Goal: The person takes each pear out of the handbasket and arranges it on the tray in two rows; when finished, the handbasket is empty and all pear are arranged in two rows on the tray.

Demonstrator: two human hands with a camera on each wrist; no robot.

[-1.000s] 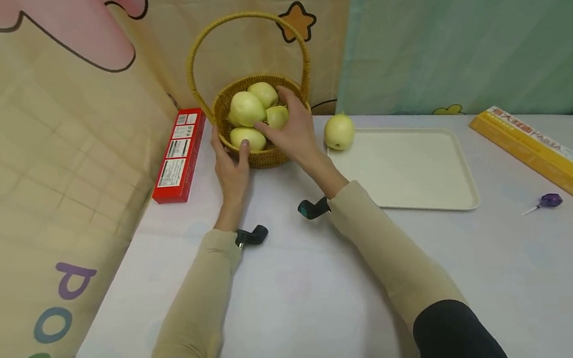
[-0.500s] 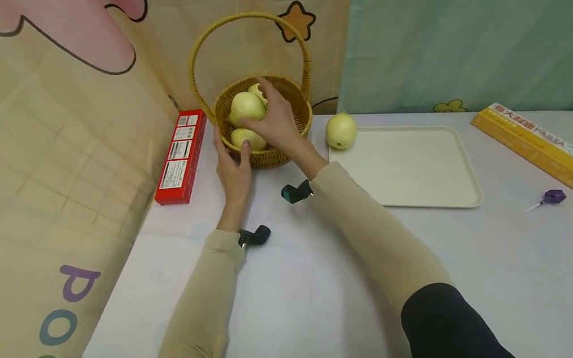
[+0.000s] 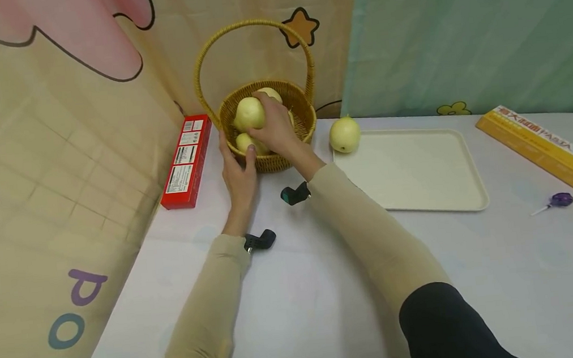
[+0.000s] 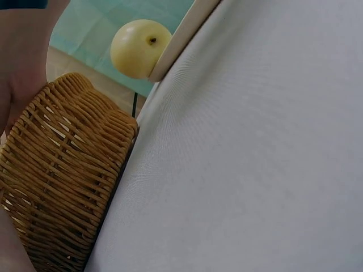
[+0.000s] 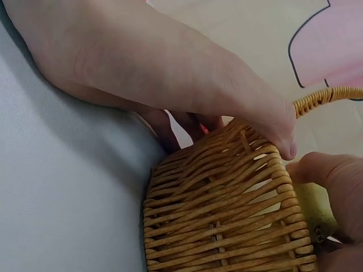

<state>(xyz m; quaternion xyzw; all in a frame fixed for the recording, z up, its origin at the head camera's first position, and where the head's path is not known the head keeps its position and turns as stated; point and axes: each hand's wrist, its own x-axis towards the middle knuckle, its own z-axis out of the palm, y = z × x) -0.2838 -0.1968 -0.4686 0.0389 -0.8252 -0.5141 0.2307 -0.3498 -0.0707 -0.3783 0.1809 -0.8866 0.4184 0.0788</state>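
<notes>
A woven basket [image 3: 275,163] with a tall hoop handle stands at the back of the table, holding several pale yellow pears. My left hand [image 3: 239,180] grips its front-left rim, the thumb hooked over the edge and the fingers along the outside wall. Reaching into the basket, my right hand [image 3: 278,127] holds the upper pear [image 3: 249,113] between thumb and fingers. Below it lies another pear [image 3: 247,142], partly covered by the left thumb; one more pear [image 3: 271,93] shows behind. The right wrist view shows the left thumb on the wicker rim.
A lone pear [image 3: 345,135] sits at the left corner of a cream tray [image 3: 413,170]. A red box [image 3: 185,162] lies left of the basket. On the right are a long yellow box [image 3: 545,156] and a purple lollipop [image 3: 560,200]. Curtains hang behind and at left.
My right hand has moved left inside the basket, from the pear at the right side to the upper pear, and taken hold of it. The left hand stays on the rim.
</notes>
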